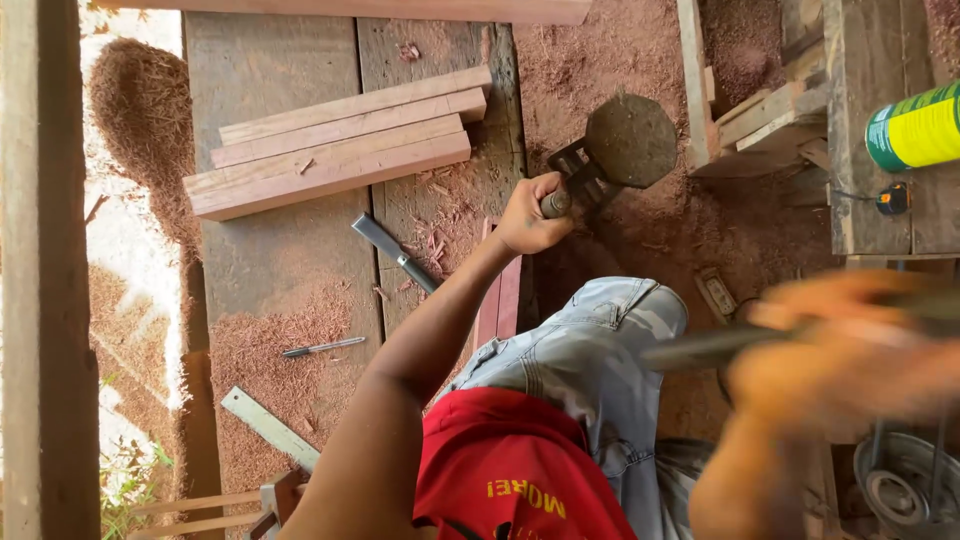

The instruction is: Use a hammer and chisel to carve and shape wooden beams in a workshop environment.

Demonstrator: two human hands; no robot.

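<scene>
My left hand (528, 215) is closed round the handle of a metal tool with a dark octagonal plate (630, 140). It holds the tool over the sawdust-covered ground beyond my knee. My right hand (840, 350) is blurred by motion at the right. It seems to grip a dark slim tool (705, 348) that points left over my jeans. The two hands are well apart.
Several reddish wooden battens (330, 150) lie stacked on a plank bench (270, 250). Also on the bench are a chisel (395, 252), a pen (322, 347) and a metal square (268, 427). A green and yellow can (915, 125) and a small tape measure (893, 197) rest at right. A wooden post (45, 270) stands at left.
</scene>
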